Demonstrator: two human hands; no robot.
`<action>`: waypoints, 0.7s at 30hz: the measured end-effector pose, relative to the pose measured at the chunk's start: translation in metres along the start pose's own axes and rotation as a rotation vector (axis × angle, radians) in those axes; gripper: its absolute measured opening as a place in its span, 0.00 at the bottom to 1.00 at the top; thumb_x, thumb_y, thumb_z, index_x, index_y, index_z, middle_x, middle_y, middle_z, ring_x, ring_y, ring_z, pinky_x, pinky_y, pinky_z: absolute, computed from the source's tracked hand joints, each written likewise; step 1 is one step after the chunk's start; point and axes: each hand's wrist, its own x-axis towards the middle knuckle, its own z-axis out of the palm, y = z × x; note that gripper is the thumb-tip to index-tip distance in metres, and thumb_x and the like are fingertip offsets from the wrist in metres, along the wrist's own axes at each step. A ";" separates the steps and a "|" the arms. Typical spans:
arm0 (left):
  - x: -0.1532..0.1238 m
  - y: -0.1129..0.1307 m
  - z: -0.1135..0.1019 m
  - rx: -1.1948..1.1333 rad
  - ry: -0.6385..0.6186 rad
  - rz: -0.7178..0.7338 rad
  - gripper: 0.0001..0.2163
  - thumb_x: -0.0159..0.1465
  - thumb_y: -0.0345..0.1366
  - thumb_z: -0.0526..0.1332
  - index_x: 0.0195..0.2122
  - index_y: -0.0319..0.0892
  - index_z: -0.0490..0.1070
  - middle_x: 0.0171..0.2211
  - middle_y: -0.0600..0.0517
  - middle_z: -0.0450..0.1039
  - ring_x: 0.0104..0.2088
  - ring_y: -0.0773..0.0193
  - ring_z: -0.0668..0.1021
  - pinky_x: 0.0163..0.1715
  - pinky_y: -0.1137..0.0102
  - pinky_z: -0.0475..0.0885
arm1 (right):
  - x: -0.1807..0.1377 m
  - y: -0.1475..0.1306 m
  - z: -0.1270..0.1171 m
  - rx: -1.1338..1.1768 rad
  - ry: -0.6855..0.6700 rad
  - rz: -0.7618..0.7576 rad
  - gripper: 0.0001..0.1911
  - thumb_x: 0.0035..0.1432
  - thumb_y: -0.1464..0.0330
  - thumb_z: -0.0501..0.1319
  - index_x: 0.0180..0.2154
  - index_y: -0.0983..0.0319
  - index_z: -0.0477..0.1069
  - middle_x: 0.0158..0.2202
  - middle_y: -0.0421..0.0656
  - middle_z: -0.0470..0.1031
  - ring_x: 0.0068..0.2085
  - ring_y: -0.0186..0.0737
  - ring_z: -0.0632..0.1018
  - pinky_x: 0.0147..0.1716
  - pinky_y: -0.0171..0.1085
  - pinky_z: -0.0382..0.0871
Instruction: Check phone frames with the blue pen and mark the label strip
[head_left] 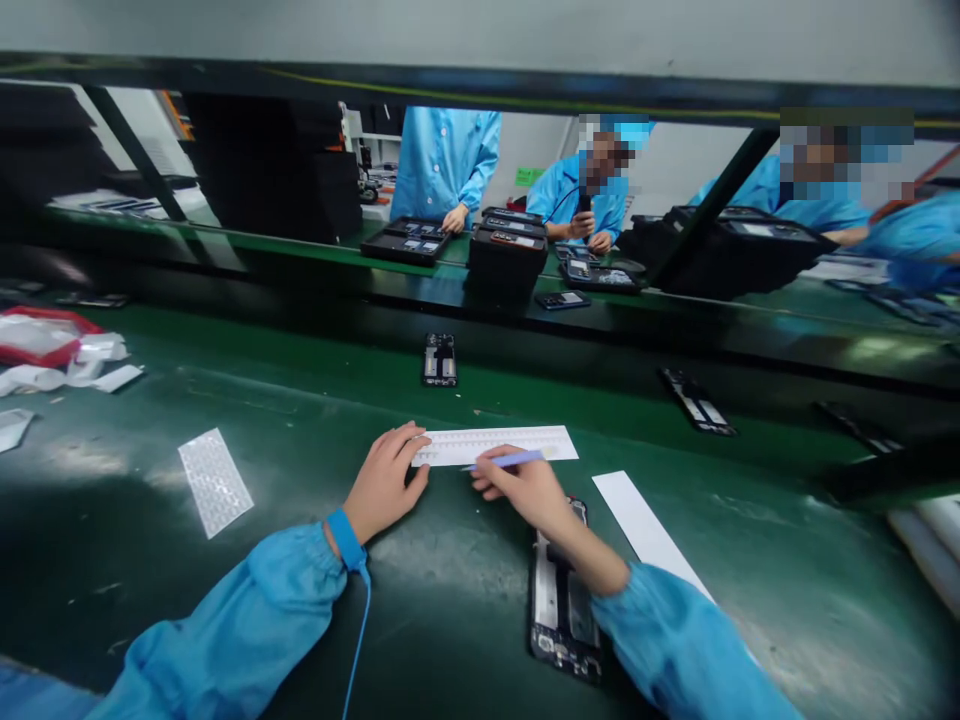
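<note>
Our left hand [386,482] flat, pinning the white sticker strip [499,444] on the green table [300,420]; our right hand [525,490] gripping blue tweezers [510,460] over it, phone frame [562,610] beneath the wrist

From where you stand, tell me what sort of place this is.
Most likely an electronics assembly line: opened phone frames lie on a green conveyor belt, black component trays sit opposite, and workers in blue smocks stand along it.

No legible text; print on white strip [495,445] too small to read.
</note>
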 end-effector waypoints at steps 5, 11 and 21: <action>-0.004 -0.004 0.008 0.033 -0.086 0.005 0.14 0.65 0.32 0.54 0.52 0.42 0.66 0.52 0.47 0.68 0.55 0.55 0.69 0.58 0.54 0.60 | 0.044 0.024 0.018 -0.058 0.004 -0.008 0.22 0.50 0.52 0.67 0.31 0.66 0.73 0.28 0.48 0.78 0.29 0.44 0.80 0.23 0.32 0.76; -0.004 -0.005 0.011 0.044 -0.106 -0.023 0.15 0.65 0.34 0.54 0.52 0.41 0.66 0.52 0.47 0.69 0.56 0.55 0.68 0.59 0.55 0.59 | 0.043 0.028 0.019 -0.126 -0.024 -0.052 0.16 0.52 0.57 0.65 0.33 0.65 0.75 0.28 0.45 0.77 0.27 0.40 0.78 0.18 0.27 0.69; -0.002 -0.004 0.011 0.055 -0.104 -0.004 0.15 0.64 0.33 0.53 0.52 0.41 0.66 0.51 0.47 0.69 0.56 0.54 0.68 0.59 0.55 0.59 | 0.045 0.029 0.022 -0.208 -0.036 -0.116 0.13 0.56 0.60 0.63 0.34 0.64 0.76 0.27 0.43 0.76 0.26 0.40 0.77 0.16 0.27 0.66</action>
